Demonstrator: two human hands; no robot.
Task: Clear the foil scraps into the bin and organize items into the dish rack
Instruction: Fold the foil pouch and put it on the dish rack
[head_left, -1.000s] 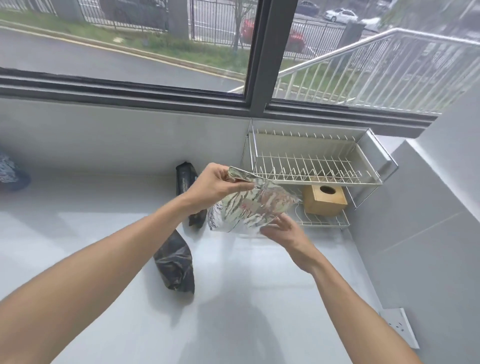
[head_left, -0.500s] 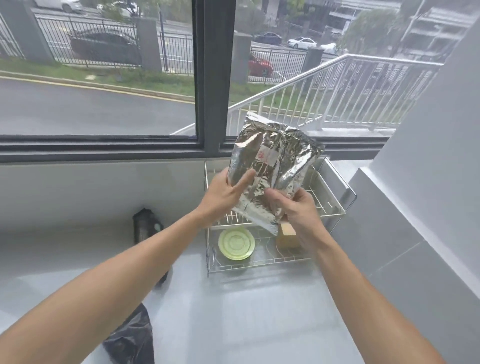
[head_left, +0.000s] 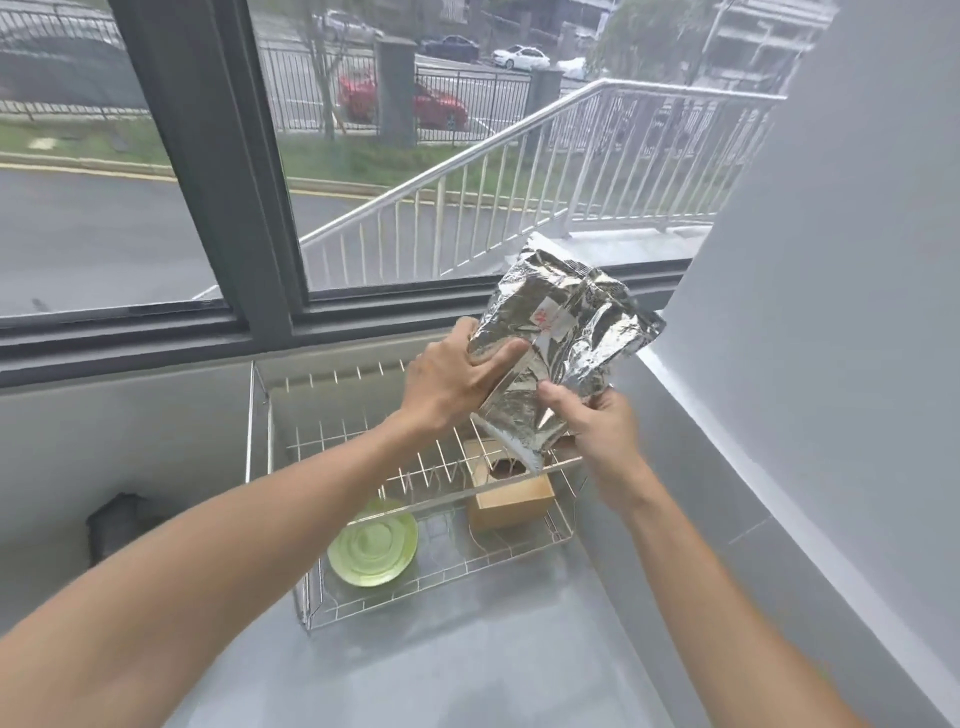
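Observation:
A crinkled silver foil bag (head_left: 558, 343) with a white label is held upright over the right end of the two-tier wire dish rack (head_left: 291, 447). My left hand (head_left: 457, 379) grips its left side and my right hand (head_left: 597, 421) holds its lower right corner. On the rack's lower shelf lie a green plate (head_left: 373, 543) and a wooden box (head_left: 511, 496) with a round hole on top, partly hidden by the bag's bottom edge.
The rack stands on a grey counter (head_left: 493, 649) in the corner, against the window sill and close to the grey wall (head_left: 831, 389) on the right. A black bag (head_left: 117, 522) sits at the left by the back wall.
Both hands lifted the foil bag from counter height up and to the right, above the rack's right end. My view moved closer to the rack.

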